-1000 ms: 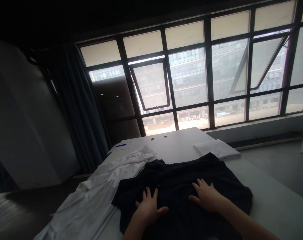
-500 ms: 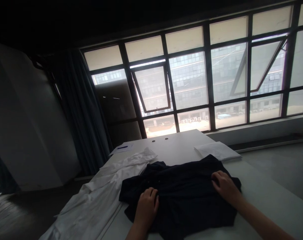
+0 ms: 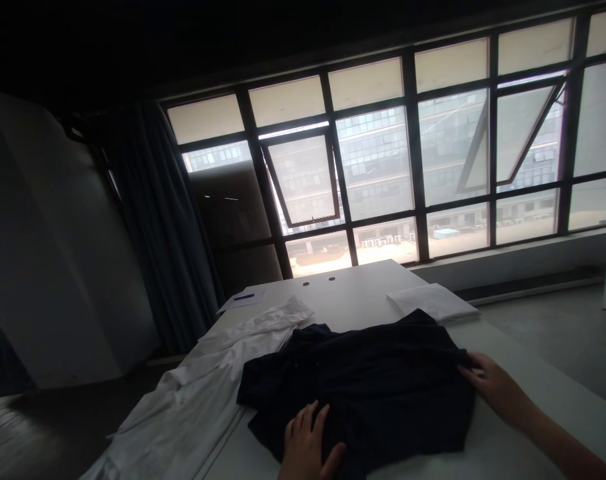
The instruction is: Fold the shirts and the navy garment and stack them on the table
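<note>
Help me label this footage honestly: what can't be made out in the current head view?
All in the head view:
Left hand: wrist, cut off by the bottom edge.
Dark garment: cloth beneath that hand, hidden by it.
Right hand: whether it grips the garment, too dark to tell.
White cloth: near end, cut off by the bottom edge.
Paper beneath the pen: any writing, too small.

**Obstructed and Cropped Details**

The left hand [image 3: 307,443] is covering part of the dark garment [image 3: 383,387], whose near edge is partly running off the bottom. The white cloth [image 3: 177,400] is also leaving there. The right forearm [image 3: 547,427] is exiting lower right. Dark fabric is obscuring the right hand's [image 3: 490,381] fingertip contact. White objects outside [image 3: 381,241] are appearing too small to identify.
</note>
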Demonstrator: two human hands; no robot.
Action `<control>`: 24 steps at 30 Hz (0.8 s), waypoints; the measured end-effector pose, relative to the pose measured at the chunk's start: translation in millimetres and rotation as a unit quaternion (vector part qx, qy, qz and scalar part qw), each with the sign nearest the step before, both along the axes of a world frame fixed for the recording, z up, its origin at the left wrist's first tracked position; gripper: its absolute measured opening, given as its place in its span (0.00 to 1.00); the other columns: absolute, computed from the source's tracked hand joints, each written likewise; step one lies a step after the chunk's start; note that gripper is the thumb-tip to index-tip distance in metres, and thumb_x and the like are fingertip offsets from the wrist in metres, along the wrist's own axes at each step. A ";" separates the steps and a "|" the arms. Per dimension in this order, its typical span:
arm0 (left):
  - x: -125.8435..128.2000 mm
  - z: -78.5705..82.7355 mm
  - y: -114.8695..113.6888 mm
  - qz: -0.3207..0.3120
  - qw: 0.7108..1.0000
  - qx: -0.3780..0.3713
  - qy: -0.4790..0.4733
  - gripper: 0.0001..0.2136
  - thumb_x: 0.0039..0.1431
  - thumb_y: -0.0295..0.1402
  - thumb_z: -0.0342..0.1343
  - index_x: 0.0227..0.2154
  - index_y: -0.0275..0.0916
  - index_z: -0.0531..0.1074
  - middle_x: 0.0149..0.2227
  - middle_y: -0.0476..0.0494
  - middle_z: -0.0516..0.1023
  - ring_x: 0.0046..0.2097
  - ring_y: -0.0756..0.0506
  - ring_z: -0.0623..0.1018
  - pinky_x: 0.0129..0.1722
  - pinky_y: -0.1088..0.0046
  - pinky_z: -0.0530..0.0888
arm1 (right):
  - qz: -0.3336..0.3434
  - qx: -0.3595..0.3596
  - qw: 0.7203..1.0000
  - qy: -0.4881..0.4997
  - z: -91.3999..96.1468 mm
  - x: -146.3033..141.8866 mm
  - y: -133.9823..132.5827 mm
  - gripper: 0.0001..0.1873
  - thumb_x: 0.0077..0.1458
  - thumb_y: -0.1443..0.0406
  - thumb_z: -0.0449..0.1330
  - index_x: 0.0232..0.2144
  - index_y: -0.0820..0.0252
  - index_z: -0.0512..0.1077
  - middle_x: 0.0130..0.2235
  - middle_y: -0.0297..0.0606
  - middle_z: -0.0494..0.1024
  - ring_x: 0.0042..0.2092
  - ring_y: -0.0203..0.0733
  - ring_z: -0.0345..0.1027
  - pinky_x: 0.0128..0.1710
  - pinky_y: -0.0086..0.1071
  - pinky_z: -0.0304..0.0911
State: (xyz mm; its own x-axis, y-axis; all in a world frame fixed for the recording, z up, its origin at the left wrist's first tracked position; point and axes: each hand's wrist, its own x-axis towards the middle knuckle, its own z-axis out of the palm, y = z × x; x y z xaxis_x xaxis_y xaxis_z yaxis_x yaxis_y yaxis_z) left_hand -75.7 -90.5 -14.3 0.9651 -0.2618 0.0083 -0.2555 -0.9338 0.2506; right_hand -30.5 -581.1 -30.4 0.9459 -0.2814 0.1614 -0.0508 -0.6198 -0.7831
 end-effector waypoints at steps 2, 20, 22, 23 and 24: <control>2.0 -1.5 6.1 -0.001 1.000 -0.003 0.009 0.38 0.58 0.61 0.53 0.68 0.50 0.62 0.71 0.40 0.59 0.70 0.27 0.60 0.66 0.45 0.58 | 0.036 0.121 0.992 -0.015 14.8 -7.3 10.0 0.36 0.53 0.40 0.54 0.55 0.55 0.72 0.55 0.49 0.79 0.57 0.61 0.72 0.52 0.46 0.72; -6.5 35.6 12.8 -0.016 0.994 -0.060 -0.087 0.11 0.59 0.38 0.55 0.43 0.45 0.76 0.49 0.41 0.78 0.53 0.37 0.74 0.61 0.57 0.63 | 0.193 0.163 0.959 0.126 46.7 -47.5 0.2 0.52 0.45 0.48 0.69 0.68 0.58 0.60 0.61 0.51 0.73 0.62 0.62 0.67 0.58 0.44 0.69; -8.5 40.9 24.7 -0.022 0.989 -0.118 -0.082 0.10 0.62 0.41 0.53 0.39 0.44 0.76 0.43 0.42 0.79 0.47 0.39 0.76 0.55 0.61 0.69 | 0.167 0.122 0.974 0.091 42.9 -42.5 -7.9 0.56 0.42 0.48 0.70 0.69 0.59 0.58 0.66 0.51 0.68 0.66 0.65 0.60 0.63 0.47 0.64; -9.8 42.8 33.0 -0.017 0.987 -0.145 -0.066 0.12 0.63 0.45 0.52 0.36 0.44 0.75 0.40 0.42 0.78 0.44 0.39 0.76 0.51 0.63 0.71 | 0.149 0.116 0.979 0.078 41.6 -39.4 -11.0 0.57 0.42 0.47 0.70 0.70 0.59 0.56 0.66 0.52 0.68 0.65 0.65 0.61 0.63 0.48 0.64; -11.6 44.9 42.2 0.000 0.984 -0.173 -0.043 0.16 0.62 0.51 0.53 0.34 0.43 0.75 0.37 0.43 0.78 0.42 0.40 0.75 0.48 0.65 0.72 | 0.136 0.123 0.980 0.071 40.7 -36.3 -13.2 0.58 0.44 0.46 0.68 0.71 0.59 0.53 0.64 0.52 0.71 0.63 0.65 0.64 0.61 0.49 0.66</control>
